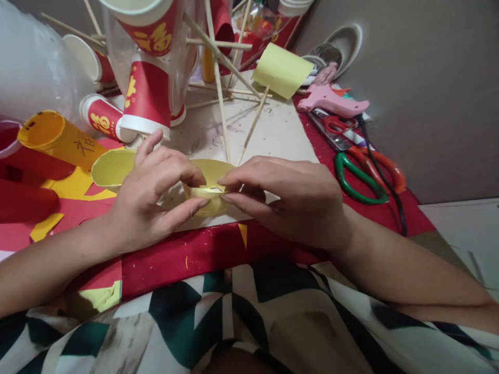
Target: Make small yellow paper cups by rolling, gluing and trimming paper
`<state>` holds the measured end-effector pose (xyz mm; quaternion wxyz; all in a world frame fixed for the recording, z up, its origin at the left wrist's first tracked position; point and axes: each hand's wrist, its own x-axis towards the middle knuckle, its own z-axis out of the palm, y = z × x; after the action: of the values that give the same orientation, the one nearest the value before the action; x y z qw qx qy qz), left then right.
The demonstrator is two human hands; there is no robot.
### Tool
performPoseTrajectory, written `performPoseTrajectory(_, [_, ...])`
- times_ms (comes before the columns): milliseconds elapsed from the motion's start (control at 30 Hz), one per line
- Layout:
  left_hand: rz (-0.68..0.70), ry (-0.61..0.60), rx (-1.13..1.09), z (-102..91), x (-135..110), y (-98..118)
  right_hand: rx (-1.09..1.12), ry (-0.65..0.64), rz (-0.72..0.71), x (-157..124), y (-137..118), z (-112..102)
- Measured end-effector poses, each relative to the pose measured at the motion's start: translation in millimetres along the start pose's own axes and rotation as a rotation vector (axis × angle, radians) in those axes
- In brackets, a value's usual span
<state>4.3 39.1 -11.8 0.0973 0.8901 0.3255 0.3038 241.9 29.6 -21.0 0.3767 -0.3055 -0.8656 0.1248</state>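
A pale yellow paper tube [212, 169] stands between my hands at the front of the white board. My left hand [152, 189] pinches its rim with thumb and forefinger, the little finger raised. On the other side of the same rim, my right hand [284, 195] pinches the paper between thumb and fingers. A small slit shows at the rim between the two grips. Beside my left hand lies another yellow paper ring [113, 169], and a curled yellow paper piece [283, 70] rests at the back right of the board.
Wooden sticks [218, 78] criss-cross above the white board [280, 135]. Red paper cups [148, 93] stand and lie behind my left hand. An orange tube [58, 137] lies at left. To the right are a pink glue gun [335, 98] and scissors with green and orange handles [360, 182].
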Motion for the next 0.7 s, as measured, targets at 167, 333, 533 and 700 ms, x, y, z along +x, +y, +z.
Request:
performPoseTrajectory(167, [0.001, 0.004, -0.058, -0.9, -0.3, 0.4, 0.057, -0.008, -0.043, 0.5, 2.1, -0.4])
performPoseTrajectory(333, [-0.005, 0.033, -0.122, 0.9, -0.5, 2.3, 0.076, -0.011, -0.044, 0.9, 2.1, 0.4])
performPoseTrajectory(533, [-0.038, 0.046, -0.08, 2.4, 0.2, 3.8, 0.054, -0.011, -0.019, 1.7, 2.3, 0.6])
performPoseTrajectory(700, [-0.017, 0.046, -0.068, 2.4, -0.3, 3.2, 0.036, -0.003, -0.02, 1.1, 3.0, 1.9])
